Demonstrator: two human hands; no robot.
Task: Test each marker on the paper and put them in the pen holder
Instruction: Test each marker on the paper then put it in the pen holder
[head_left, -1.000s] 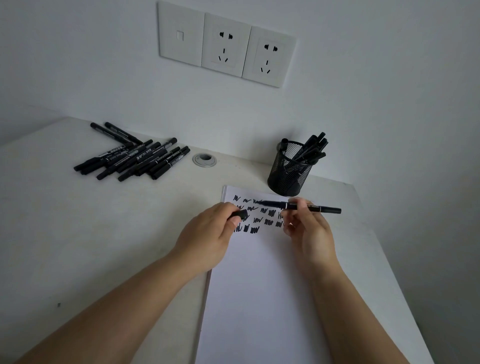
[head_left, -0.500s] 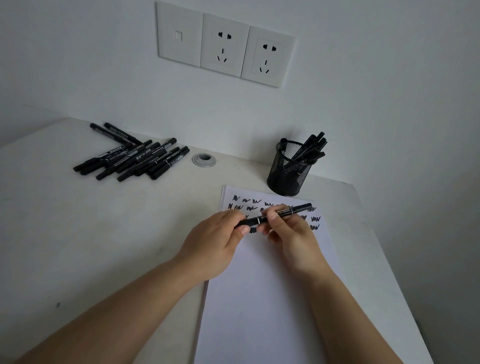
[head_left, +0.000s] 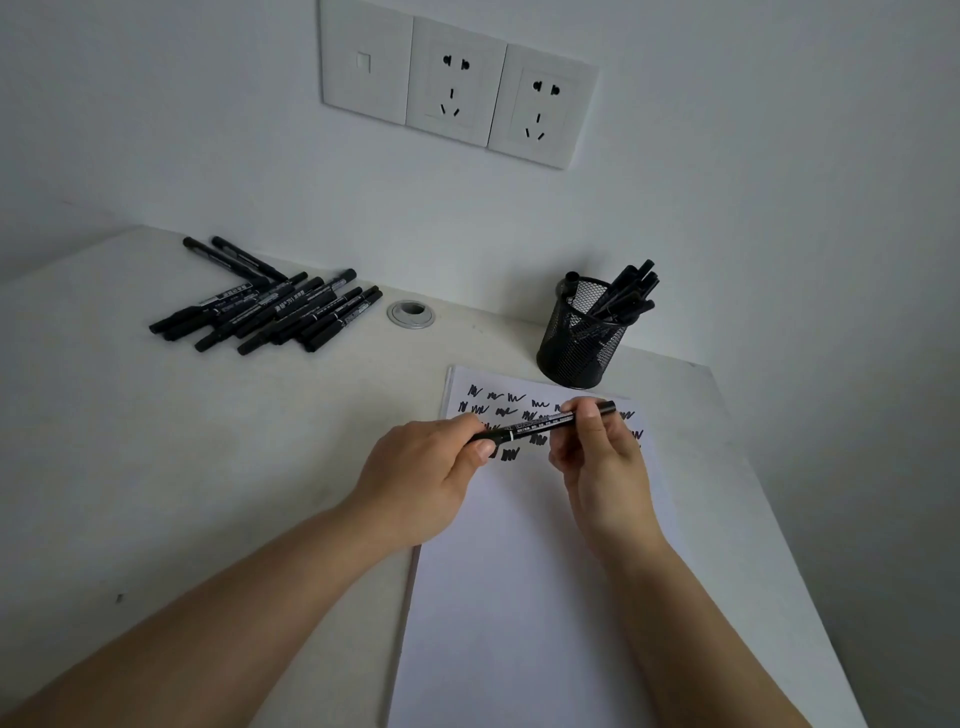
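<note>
the black marker (head_left: 540, 425) is held level above the scribbled paper (head_left: 519, 571), left hand (head_left: 431, 478) pinching its capped end, right hand (head_left: 602, 462) gripping the barrel. behind stands the mesh pen holder (head_left: 579, 338) (several markers inside); a loose marker pile (head_left: 270, 306) lies far left on the table (head_left: 156, 441).

From where I watched, the paper (head_left: 519, 597) lay on the desk (head_left: 156, 467) toward its right side. The pen holder (head_left: 579, 343) stood just behind the paper's far edge, with markers in it. A pile of markers (head_left: 270, 306) lay well to the left at the back, a grommet (head_left: 410, 314) between pile and holder. Both hands (head_left: 426, 478) (head_left: 602, 467) held one marker (head_left: 540, 427) above the paper's far end.
</note>
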